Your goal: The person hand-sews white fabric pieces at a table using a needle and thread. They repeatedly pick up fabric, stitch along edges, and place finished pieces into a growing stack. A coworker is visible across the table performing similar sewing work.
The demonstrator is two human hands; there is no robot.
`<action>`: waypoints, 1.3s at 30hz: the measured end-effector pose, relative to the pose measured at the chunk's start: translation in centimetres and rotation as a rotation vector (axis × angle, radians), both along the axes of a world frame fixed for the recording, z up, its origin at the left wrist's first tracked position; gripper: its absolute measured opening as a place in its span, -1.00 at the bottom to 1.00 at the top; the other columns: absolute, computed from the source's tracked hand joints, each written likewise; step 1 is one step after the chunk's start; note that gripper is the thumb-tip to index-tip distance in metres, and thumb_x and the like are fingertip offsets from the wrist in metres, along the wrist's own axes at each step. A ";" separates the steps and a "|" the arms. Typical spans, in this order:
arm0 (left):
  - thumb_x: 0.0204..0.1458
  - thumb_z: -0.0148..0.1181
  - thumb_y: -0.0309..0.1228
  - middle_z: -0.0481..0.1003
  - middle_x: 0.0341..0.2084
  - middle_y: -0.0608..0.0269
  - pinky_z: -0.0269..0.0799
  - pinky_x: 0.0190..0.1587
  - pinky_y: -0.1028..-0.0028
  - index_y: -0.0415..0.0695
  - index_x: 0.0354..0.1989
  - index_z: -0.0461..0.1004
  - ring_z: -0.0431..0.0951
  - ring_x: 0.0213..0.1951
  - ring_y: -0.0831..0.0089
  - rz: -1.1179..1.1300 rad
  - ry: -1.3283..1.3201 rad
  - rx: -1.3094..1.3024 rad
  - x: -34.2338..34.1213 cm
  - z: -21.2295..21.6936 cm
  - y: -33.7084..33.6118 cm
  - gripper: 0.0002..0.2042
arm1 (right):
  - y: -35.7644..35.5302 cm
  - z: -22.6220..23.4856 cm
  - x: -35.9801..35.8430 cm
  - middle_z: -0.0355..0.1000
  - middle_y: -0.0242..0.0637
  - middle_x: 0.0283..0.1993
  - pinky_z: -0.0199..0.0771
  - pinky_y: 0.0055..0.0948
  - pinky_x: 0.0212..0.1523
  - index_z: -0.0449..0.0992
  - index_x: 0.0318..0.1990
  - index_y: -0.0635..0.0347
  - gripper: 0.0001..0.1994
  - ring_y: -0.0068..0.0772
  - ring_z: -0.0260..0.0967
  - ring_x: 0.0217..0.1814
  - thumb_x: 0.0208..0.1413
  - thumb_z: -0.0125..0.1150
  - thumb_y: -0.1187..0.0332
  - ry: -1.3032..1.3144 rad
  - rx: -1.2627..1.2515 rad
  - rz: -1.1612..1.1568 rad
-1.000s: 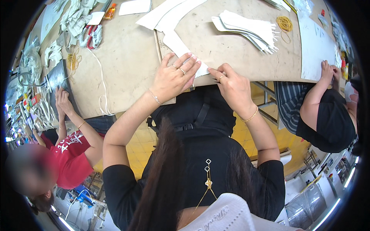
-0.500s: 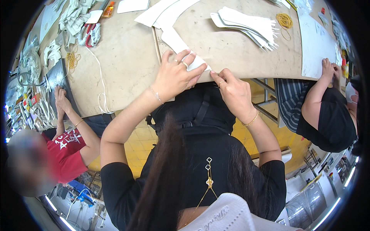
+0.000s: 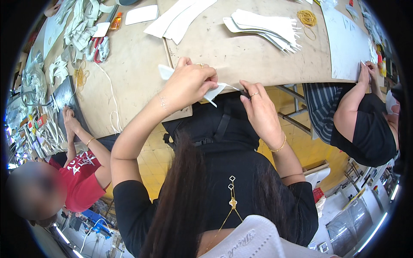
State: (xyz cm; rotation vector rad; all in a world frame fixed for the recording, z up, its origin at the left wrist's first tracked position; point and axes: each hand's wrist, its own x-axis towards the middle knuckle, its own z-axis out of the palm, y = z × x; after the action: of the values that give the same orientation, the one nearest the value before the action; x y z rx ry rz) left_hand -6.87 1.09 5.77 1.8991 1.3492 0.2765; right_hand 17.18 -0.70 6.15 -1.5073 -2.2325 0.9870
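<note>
My left hand (image 3: 189, 84) is closed on a bent white strip of sheet material (image 3: 165, 72), held just above the table's near edge. One end of the strip sticks out past the wrist side, and the other end hangs below the fingertips. From that lower end a thin white sliver (image 3: 230, 87) stretches across to my right hand (image 3: 262, 109). The thumb and forefinger there are pinched at the sliver's tip, around something small and dark that I cannot make out.
Beyond my hands lie long white pieces (image 3: 180, 19), a fringed white stack (image 3: 262, 30) and yellow rubber bands (image 3: 306, 18). A white cord (image 3: 112, 94) trails at left near red-handled scissors (image 3: 101, 50). Co-workers sit left (image 3: 81, 170) and right (image 3: 361, 124), their hands on the table.
The white strip has come away from the tabletop and the long pieces, and now bends in my left hand. My right hand has shifted slightly right, with the thin sliver stretched between both hands.
</note>
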 end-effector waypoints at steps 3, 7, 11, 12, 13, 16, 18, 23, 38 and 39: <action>0.07 0.31 -0.36 0.55 -0.54 0.19 0.25 0.05 0.33 -0.17 -0.37 0.56 0.54 -0.40 0.28 0.035 -0.020 -0.114 -0.2 1.3 -0.4 -0.86 | -1.0 0.3 0.0 0.44 -0.16 -0.01 0.52 -0.36 -0.20 0.53 0.16 0.22 -0.59 -0.29 0.48 -0.30 0.12 0.31 0.50 -0.028 -0.131 -0.034; 0.05 0.33 -0.42 0.56 -0.55 0.13 0.38 -0.16 0.38 -0.22 -0.41 0.57 0.57 -0.46 0.25 0.063 -0.098 -0.153 -0.2 1.5 -1.2 -0.88 | -1.4 -0.1 -1.2 0.45 -0.20 0.03 0.53 -0.38 -0.24 0.52 0.18 0.24 -0.57 -0.33 0.46 -0.38 0.12 0.31 0.51 0.007 -0.130 -0.028; 0.05 0.33 -0.44 0.56 -0.55 0.07 0.44 -0.31 0.38 -0.24 -0.41 0.57 0.59 -0.49 0.25 0.073 -0.152 -0.061 0.0 1.2 -2.1 -0.88 | -1.5 -0.7 -2.0 0.50 -0.13 -0.10 0.53 -0.38 -0.25 0.52 0.16 0.31 -0.61 -0.31 0.52 -0.30 0.15 0.29 0.50 0.109 -0.079 -0.025; 0.06 0.33 -0.44 0.56 -0.54 0.05 0.44 -0.32 0.37 -0.24 -0.41 0.57 0.59 -0.48 0.25 0.077 -0.162 -0.070 0.1 1.2 -2.2 -0.88 | -1.4 -0.8 -2.1 0.50 -0.12 -0.14 0.52 -0.38 -0.24 0.53 0.15 0.31 -0.62 -0.30 0.53 -0.30 0.15 0.28 0.51 0.104 -0.081 -0.019; 0.06 0.33 -0.44 0.56 -0.55 0.05 0.44 -0.33 0.37 -0.24 -0.41 0.57 0.59 -0.48 0.25 0.093 -0.169 -0.081 0.2 1.1 -2.2 -0.87 | -1.3 -0.8 -2.1 0.51 -0.11 -0.18 0.52 -0.37 -0.24 0.53 0.14 0.32 -0.63 -0.29 0.54 -0.30 0.16 0.28 0.51 0.104 -0.075 -0.019; 0.05 0.33 -0.42 0.56 -0.55 0.04 0.45 -0.33 0.37 -0.25 -0.39 0.58 0.59 -0.48 0.25 0.137 -0.173 -0.133 0.4 1.4 -2.1 -0.87 | -0.7 -0.8 -1.7 0.52 -0.12 -0.27 0.53 -0.41 -0.31 0.54 0.12 0.33 -0.66 -0.32 0.54 -0.36 0.19 0.25 0.51 0.138 -0.034 -0.061; 0.05 0.34 -0.41 0.56 -0.55 0.04 0.46 -0.31 0.37 -0.25 -0.38 0.59 0.58 -0.48 0.27 0.160 -0.145 -0.207 0.3 1.9 -1.6 -0.86 | 0.0 -0.5 -0.9 0.54 -0.21 -0.30 0.53 -0.53 -0.50 0.55 0.12 0.33 -0.68 -0.50 0.52 -0.46 0.23 0.21 0.52 0.171 -0.041 -0.123; 0.07 0.32 -0.36 0.59 -0.52 0.09 0.46 -0.31 0.40 -0.25 -0.33 0.60 0.58 -0.45 0.33 0.149 -0.231 0.055 2.5 2.7 3.7 -0.82 | 1.9 1.5 2.6 0.53 -0.22 -0.29 0.56 -0.53 -0.50 0.59 0.10 0.28 -0.66 -0.51 0.55 -0.39 0.14 0.28 0.52 0.320 -0.202 -0.333; 0.13 0.33 -0.31 0.61 -0.28 0.17 0.49 -0.12 0.41 -0.17 -0.01 0.63 0.57 -0.22 0.48 0.103 -0.852 -0.143 7.6 1.5 5.2 -0.70 | 8.9 8.5 3.3 0.49 -0.20 -0.09 0.41 -0.73 -0.53 0.35 0.31 0.41 -0.58 -0.43 0.60 -0.14 0.33 0.10 0.47 0.732 -0.272 -0.075; 0.17 0.29 -0.36 0.62 -0.32 0.22 0.48 -0.13 0.48 -0.23 -0.13 0.65 0.57 -0.24 0.51 0.236 -0.953 -0.338 6.7 1.7 4.2 -0.79 | 9.7 7.9 2.0 0.48 -0.24 -0.12 0.37 -0.74 -0.51 0.37 0.28 0.40 -0.59 -0.51 0.53 -0.22 0.33 0.11 0.45 0.821 -0.244 -0.075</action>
State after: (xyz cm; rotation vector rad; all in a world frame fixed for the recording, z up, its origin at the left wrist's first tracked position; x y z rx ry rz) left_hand -0.14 5.30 7.43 1.0660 0.8634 0.8788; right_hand 19.14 8.98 14.01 -0.9742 -1.4997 1.5396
